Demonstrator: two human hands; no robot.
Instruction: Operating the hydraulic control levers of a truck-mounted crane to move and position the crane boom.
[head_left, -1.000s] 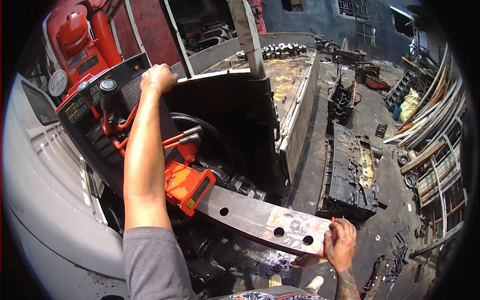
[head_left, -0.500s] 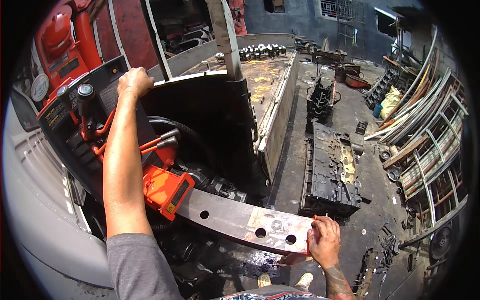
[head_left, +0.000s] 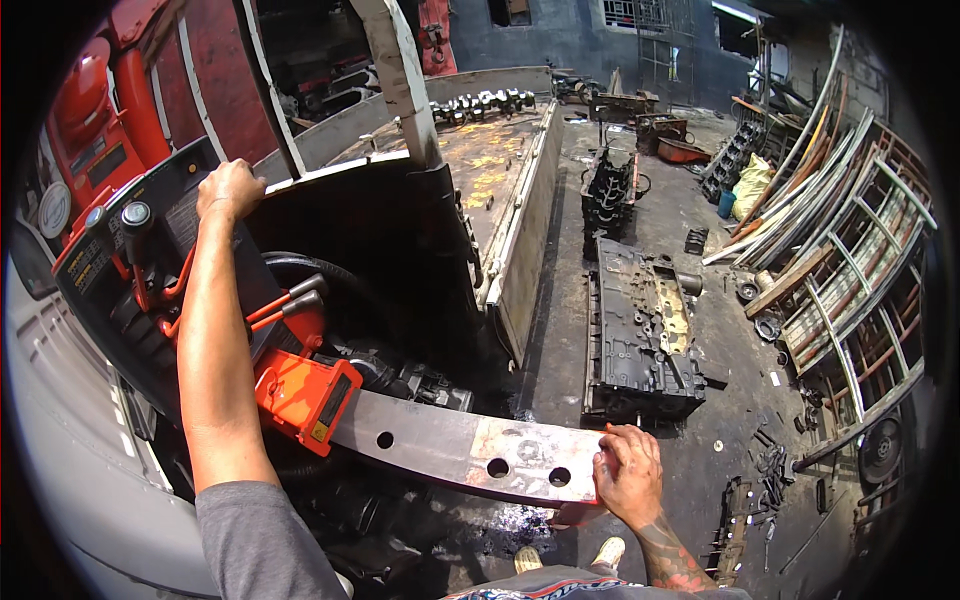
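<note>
My left hand (head_left: 228, 188) is closed on the upper edge of the black control panel (head_left: 100, 256), arm stretched past red-rodded levers with black knobs (head_left: 136, 228). My right hand (head_left: 628, 475) grips the end of a long grey steel beam (head_left: 410, 435) with several round holes, thumb at its end face. An orange bracket (head_left: 310, 400) sits on the beam's inner end, beside my left forearm. Machinery (head_left: 425, 385) lies under the panel, partly in shadow.
A grey vehicle cab (head_left: 80, 430) is at left, a truck bed wall (head_left: 530, 240) ahead with metal parts behind. Engine blocks (head_left: 645, 335) lie on the oily ground (head_left: 740, 420). Bundled pipes (head_left: 790, 200), metal frames (head_left: 845, 310) and loose parts line the right side.
The whole view has shifted, with the scene sliding leftward and slightly up in the picture. Both hands keep their grips on the panel edge and beam end.
</note>
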